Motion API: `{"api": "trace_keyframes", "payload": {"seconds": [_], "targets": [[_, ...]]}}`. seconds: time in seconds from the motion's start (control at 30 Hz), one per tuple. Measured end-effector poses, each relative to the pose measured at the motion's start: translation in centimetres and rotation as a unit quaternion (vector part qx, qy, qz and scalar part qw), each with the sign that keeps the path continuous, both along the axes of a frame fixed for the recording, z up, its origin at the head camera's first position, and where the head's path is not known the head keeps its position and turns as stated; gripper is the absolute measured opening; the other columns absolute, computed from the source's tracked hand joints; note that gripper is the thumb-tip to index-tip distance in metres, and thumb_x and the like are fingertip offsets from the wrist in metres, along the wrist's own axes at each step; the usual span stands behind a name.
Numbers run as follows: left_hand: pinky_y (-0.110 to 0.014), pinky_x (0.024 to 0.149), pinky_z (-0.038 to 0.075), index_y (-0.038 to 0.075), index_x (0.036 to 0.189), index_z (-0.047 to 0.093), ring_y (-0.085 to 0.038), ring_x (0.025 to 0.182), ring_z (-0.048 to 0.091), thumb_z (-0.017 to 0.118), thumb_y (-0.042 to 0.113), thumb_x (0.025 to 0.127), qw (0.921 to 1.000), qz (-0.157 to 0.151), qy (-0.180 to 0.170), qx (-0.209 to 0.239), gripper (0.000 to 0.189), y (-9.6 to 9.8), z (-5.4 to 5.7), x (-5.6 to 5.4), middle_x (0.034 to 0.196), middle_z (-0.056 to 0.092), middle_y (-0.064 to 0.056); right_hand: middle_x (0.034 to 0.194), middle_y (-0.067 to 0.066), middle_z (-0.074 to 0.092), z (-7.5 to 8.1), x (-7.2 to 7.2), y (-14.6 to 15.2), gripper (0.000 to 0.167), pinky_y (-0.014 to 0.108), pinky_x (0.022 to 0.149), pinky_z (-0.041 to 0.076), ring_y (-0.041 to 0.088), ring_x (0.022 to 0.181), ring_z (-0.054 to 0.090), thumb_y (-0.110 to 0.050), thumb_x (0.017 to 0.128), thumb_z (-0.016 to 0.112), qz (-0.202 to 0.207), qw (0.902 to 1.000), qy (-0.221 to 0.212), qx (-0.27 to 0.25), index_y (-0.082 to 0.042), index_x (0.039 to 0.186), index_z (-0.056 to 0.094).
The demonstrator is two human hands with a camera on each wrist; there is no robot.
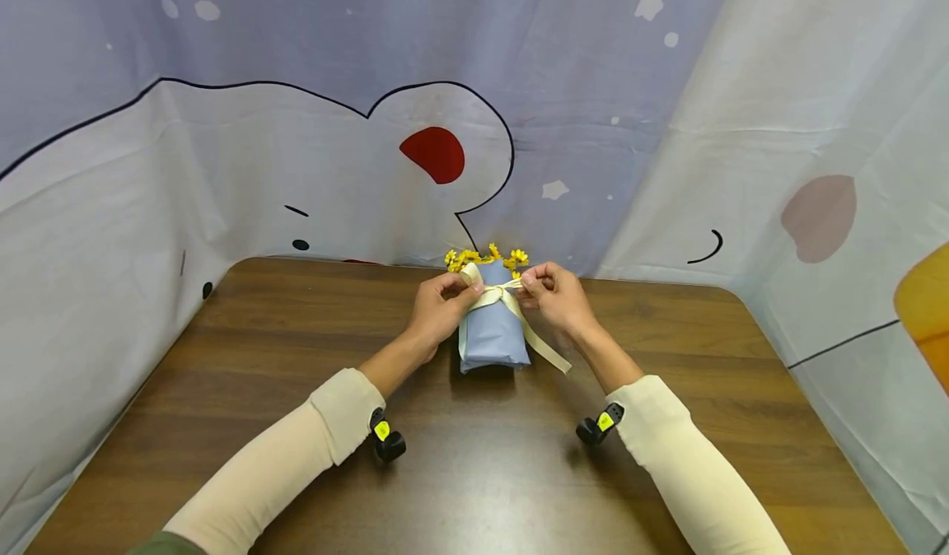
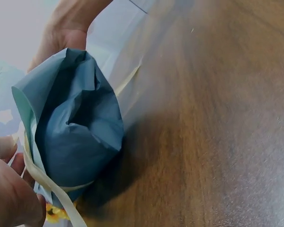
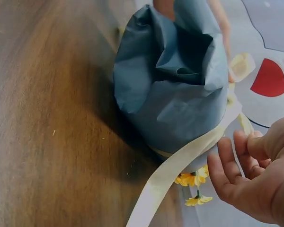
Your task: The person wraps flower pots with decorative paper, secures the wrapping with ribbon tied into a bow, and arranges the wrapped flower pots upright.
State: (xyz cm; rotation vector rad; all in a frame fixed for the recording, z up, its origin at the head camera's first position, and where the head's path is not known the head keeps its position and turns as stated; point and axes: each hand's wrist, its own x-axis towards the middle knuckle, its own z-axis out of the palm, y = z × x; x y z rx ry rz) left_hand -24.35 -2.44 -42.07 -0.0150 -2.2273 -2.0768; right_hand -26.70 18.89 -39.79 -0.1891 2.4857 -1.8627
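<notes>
A small bouquet wrapped in blue-grey paper (image 1: 493, 333) lies on the table, its yellow flowers (image 1: 519, 257) pointing to the far edge. Round its middle goes a cream ribbon (image 1: 549, 352), tied in a bow at the front with one tail trailing to the right. My left hand (image 1: 439, 308) pinches the bow's left loop between thumb and fingers. On the other side my right hand (image 1: 556, 298) pinches the right loop with thumb and forefinger. Both wrist views show the folded open end of the paper (image 2: 80, 123); the flower stems are hidden inside.
The brown wooden table (image 1: 296, 349) reaches to a printed fabric curtain (image 1: 334, 168) just behind the flowers. A small black device with a yellow mark is strapped at each wrist, near the cream sleeves (image 1: 274, 448).
</notes>
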Motion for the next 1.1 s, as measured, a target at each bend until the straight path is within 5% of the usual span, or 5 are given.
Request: {"api": "trace_keyframes", "payload": {"seconds": [0.27, 0.6, 0.9, 1.1], "targets": [[-0.021, 0.080, 0.054, -0.001, 0.111, 0.080, -0.011, 0.095, 0.065, 0.080, 0.015, 0.106, 0.9998, 0.005, -0.021, 0.000, 0.017, 0.1, -0.3, 0.0, 0.105, 0.076, -0.006, 0.101, 0.009, 0.070, -0.2, 0.1, 0.2, 0.014, 0.023, 0.085, 0.068, 0.008, 0.088, 0.075, -0.002, 0.117, 0.053, -0.018, 0.9953, -0.057, -0.076, 0.010, 0.120, 0.058], [-0.023, 0.078, 0.050, 0.002, 0.101, 0.077, -0.011, 0.093, 0.060, 0.079, 0.013, 0.107, 0.9950, 0.022, -0.064, 0.072, 0.013, 0.2, -1.0, -0.1, 0.098, 0.070, 0.003, 0.094, 0.004, 0.065, -0.6, 0.7, 0.3, 0.012, 0.015, 0.079, 0.063, 0.005, 0.086, 0.069, -0.002, 0.119, 0.049, -0.047, 0.9791, -0.141, -0.139, 0.007, 0.121, 0.057], [-0.022, 0.078, 0.051, -0.001, 0.101, 0.080, -0.011, 0.094, 0.060, 0.082, 0.018, 0.105, 0.9978, 0.026, -0.052, 0.033, 0.019, -0.2, -0.3, -0.3, 0.094, 0.071, 0.005, 0.099, 0.003, 0.067, -0.8, 0.5, 0.9, 0.027, 0.019, 0.089, 0.065, 0.008, 0.094, 0.072, -0.004, 0.119, 0.049, -0.008, 0.9844, -0.109, -0.138, 0.014, 0.139, 0.053], [-0.025, 0.081, 0.052, 0.003, 0.102, 0.080, -0.011, 0.095, 0.061, 0.080, 0.016, 0.106, 0.9934, 0.028, -0.078, 0.079, 0.014, 0.4, -0.9, -0.2, 0.097, 0.071, 0.005, 0.091, 0.001, 0.064, -1.9, 0.6, 0.7, 0.016, 0.015, 0.080, 0.063, 0.004, 0.082, 0.067, -0.002, 0.118, 0.049, -0.052, 0.9748, -0.135, -0.170, 0.010, 0.121, 0.060]]}}
